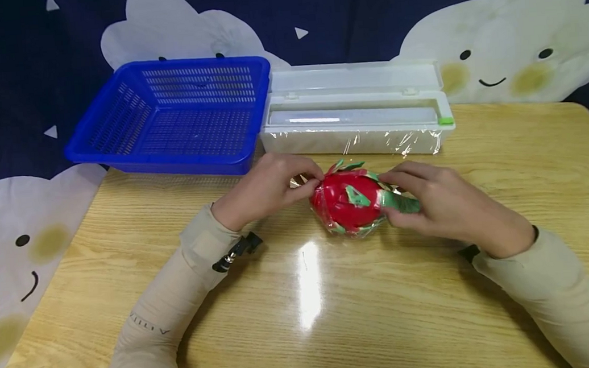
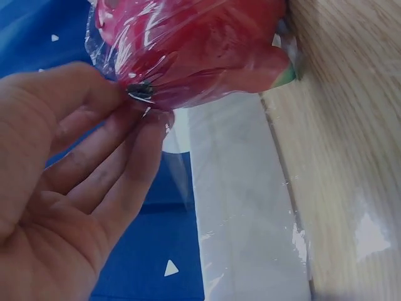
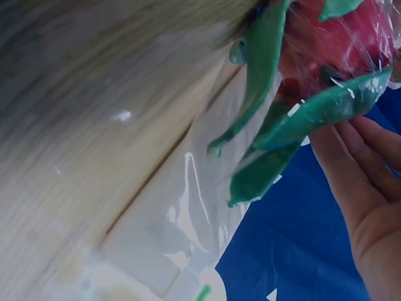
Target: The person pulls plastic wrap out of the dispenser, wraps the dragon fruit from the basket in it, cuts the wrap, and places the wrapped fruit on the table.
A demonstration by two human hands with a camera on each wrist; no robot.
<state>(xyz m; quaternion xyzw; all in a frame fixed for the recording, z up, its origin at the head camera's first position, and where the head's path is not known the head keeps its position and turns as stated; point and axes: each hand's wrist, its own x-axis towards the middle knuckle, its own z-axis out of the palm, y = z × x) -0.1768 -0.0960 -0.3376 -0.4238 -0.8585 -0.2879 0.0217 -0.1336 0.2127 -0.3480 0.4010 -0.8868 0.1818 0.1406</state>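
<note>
A red dragon fruit [image 1: 344, 200] with green leaf tips, wrapped in clear cling film, is between my two hands above the wooden table. My left hand [image 1: 274, 185] pinches its film-covered left end; the left wrist view shows thumb and fingertips meeting by a dark spot on the dragon fruit [image 2: 194, 50]. At the leafy end, my right hand [image 1: 434, 200] holds the fruit with thumb and fingers on either side of the green leaves [image 3: 263, 81]. In the right wrist view, the fingers lie behind a leaf and the thumb is hidden.
Behind the hands stands a white cling film box [image 1: 353, 140], lid raised, with a roll inside and loose film over its front. Left of it sits a blue plastic basket [image 1: 180, 166]. A cloud-patterned dark cloth [image 1: 344, 9] hangs behind the wooden table [image 1: 386, 326].
</note>
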